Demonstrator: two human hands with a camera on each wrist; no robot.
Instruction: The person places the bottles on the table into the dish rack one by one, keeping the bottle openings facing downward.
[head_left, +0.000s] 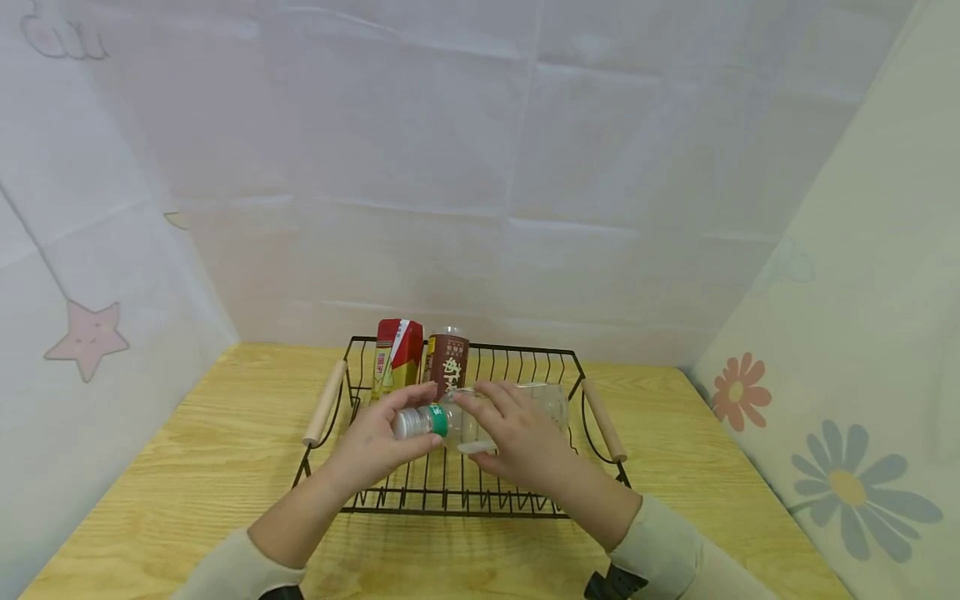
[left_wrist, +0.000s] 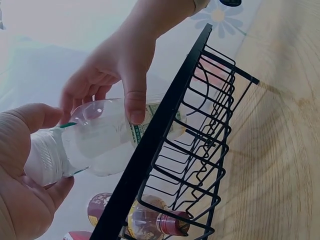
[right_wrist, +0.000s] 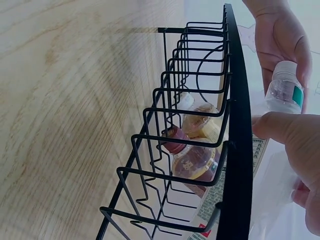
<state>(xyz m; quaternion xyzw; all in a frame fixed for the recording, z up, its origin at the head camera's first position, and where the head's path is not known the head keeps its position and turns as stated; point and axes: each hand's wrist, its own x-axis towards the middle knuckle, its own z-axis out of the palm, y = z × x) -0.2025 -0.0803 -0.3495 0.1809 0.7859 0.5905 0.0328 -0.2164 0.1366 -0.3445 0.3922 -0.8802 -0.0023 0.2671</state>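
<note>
A clear plastic bottle with a ribbed white cap and a green band near its neck lies sideways above the wire rack. At the capped end, my left hand holds the bottle between thumb and fingers. My right hand grips the bottle's body from above, hiding part of it. A printed label shows on the body in the left wrist view. Just behind the hands, inside the rack, stand a red and yellow carton and a brown-labelled bottle.
The black wire rack has wooden handles on both sides and stands on a wood-grain table. A printed cloth backdrop rises behind. In the right wrist view, bottles lie behind the rack's wires.
</note>
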